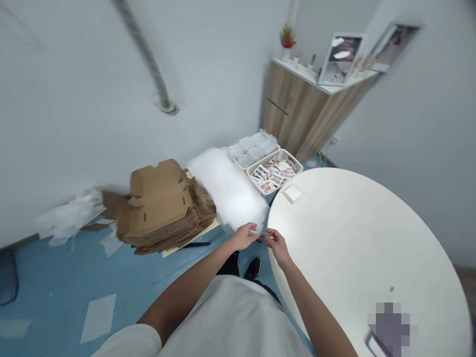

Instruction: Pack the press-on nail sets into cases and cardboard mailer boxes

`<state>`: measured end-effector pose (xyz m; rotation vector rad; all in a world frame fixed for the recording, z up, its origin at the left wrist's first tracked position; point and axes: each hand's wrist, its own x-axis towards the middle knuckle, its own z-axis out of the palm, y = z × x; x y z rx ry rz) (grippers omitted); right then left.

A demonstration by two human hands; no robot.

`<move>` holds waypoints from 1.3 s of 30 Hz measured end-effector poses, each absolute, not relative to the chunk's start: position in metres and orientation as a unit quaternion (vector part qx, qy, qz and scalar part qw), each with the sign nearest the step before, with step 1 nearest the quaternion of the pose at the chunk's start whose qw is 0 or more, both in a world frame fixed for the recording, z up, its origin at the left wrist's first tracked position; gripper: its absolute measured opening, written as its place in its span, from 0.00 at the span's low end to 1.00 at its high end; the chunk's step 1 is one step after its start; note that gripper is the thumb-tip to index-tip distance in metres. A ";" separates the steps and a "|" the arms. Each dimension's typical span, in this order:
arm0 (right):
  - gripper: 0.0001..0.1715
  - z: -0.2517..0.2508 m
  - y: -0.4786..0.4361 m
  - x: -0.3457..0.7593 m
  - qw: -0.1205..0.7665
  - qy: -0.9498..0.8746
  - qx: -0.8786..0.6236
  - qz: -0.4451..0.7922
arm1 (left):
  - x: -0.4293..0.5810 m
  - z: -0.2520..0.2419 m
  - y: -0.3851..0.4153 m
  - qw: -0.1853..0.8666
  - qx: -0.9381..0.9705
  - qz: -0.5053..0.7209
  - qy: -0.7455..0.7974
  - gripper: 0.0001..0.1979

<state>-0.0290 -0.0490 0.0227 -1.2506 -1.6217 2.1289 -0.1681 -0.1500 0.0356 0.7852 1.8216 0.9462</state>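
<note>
My left hand is held out in front of my body, its fingers loosely bent and apart, with nothing visible in them. It is at the near end of a stack of white, translucent packing sheets; whether it touches them I cannot tell. Facing it, my right hand hovers by the left edge of the round white table, fingers half curled and apart, also without anything visible in its grasp. A narrow gap separates the two hands. On the table's far left edge lies a small white square packet.
Left of the sheets is a pile of flattened cardboard boxes. Behind are a basket of printed cards and a bin of clear plastic boxes. A wooden cabinet stands against the wall. Paper lies on the blue floor.
</note>
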 end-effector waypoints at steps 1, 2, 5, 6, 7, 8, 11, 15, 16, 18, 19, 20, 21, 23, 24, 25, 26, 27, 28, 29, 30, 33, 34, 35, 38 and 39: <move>0.21 0.023 -0.053 -0.035 0.088 -0.559 -0.405 0.718 | -0.172 0.040 -0.159 0.441 0.316 0.391 0.744 0.20; 0.21 0.024 -0.056 -0.043 0.084 -0.574 -0.389 0.716 | -0.177 0.045 -0.168 0.424 0.313 0.399 0.750 0.20; 0.21 0.034 -0.068 -0.070 0.084 -0.622 -0.331 0.705 | -0.194 0.061 -0.197 0.363 0.307 0.425 0.771 0.20; 0.20 0.039 -0.072 -0.082 0.087 -0.636 -0.308 0.703 | -0.200 0.068 -0.207 0.343 0.306 0.432 0.776 0.20; 0.20 0.044 -0.077 -0.094 0.091 -0.648 -0.284 0.701 | -0.206 0.075 -0.218 0.321 0.307 0.439 0.781 0.20; 0.20 0.050 -0.083 -0.106 0.097 -0.661 -0.259 0.698 | -0.212 0.082 -0.229 0.297 0.311 0.446 0.785 0.20; 0.20 0.070 -0.102 -0.149 0.122 -0.712 -0.195 0.664 | -0.233 0.101 -0.266 0.221 0.329 0.450 0.800 0.18; 0.19 0.091 -0.130 -0.208 0.153 -0.801 -0.149 0.560 | -0.265 0.112 -0.318 0.125 0.332 0.414 0.838 0.17; 0.19 0.094 -0.136 -0.222 0.156 -0.824 -0.142 0.526 | -0.273 0.112 -0.330 0.109 0.325 0.398 0.851 0.16; 0.20 0.098 -0.149 -0.244 0.153 -0.867 -0.133 0.455 | -0.289 0.109 -0.350 0.083 0.310 0.360 0.876 0.16; 0.20 0.099 -0.155 -0.253 0.150 -0.885 -0.132 0.420 | -0.295 0.106 -0.358 0.074 0.304 0.342 0.886 0.16; 0.21 0.099 -0.160 -0.261 0.147 -0.900 -0.133 0.387 | -0.301 0.104 -0.366 0.068 0.302 0.328 0.892 0.16; 0.22 0.098 -0.164 -0.267 0.145 -0.912 -0.136 0.359 | -0.306 0.102 -0.372 0.067 0.304 0.320 0.895 0.16; 0.24 0.097 -0.171 -0.276 0.138 -0.928 -0.148 0.313 | -0.315 0.099 -0.381 0.082 0.313 0.320 0.891 0.17; 0.24 0.096 -0.173 -0.279 0.131 -0.934 -0.157 0.294 | -0.318 0.099 -0.385 0.094 0.317 0.326 0.886 0.18; 0.24 0.096 -0.174 -0.282 0.123 -0.938 -0.167 0.277 | -0.321 0.098 -0.388 0.106 0.318 0.332 0.881 0.19; 0.22 0.097 -0.175 -0.285 0.113 -0.942 -0.178 0.262 | -0.323 0.098 -0.390 0.116 0.317 0.337 0.879 0.20; 0.19 0.098 -0.175 -0.288 0.102 -0.944 -0.190 0.249 | -0.326 0.098 -0.391 0.124 0.313 0.340 0.878 0.21; 0.16 0.100 -0.175 -0.291 0.093 -0.945 -0.202 0.241 | -0.328 0.098 -0.392 0.131 0.310 0.341 0.878 0.22; 0.12 0.103 -0.174 -0.293 0.086 -0.943 -0.212 0.241 | -0.329 0.098 -0.392 0.135 0.307 0.340 0.878 0.24; 0.10 0.106 -0.174 -0.296 0.082 -0.938 -0.220 0.254 | -0.331 0.098 -0.392 0.139 0.308 0.338 0.879 0.25; 0.12 0.115 -0.175 -0.300 0.088 -0.898 -0.240 0.359 | -0.333 0.098 -0.388 0.149 0.314 0.319 0.882 0.26; 0.13 0.118 -0.176 -0.301 0.096 -0.878 -0.245 0.400 | -0.333 0.098 -0.386 0.150 0.315 0.310 0.884 0.25; 0.14 0.121 -0.178 -0.301 0.104 -0.860 -0.249 0.434 | -0.334 0.098 -0.385 0.150 0.317 0.301 0.887 0.22; 0.17 0.129 -0.182 -0.297 0.126 -0.825 -0.261 0.485 | -0.336 0.099 -0.382 0.140 0.331 0.277 0.891 0.17; 0.17 0.132 -0.185 -0.294 0.137 -0.823 -0.265 0.484 | -0.337 0.099 -0.381 0.137 0.340 0.267 0.891 0.17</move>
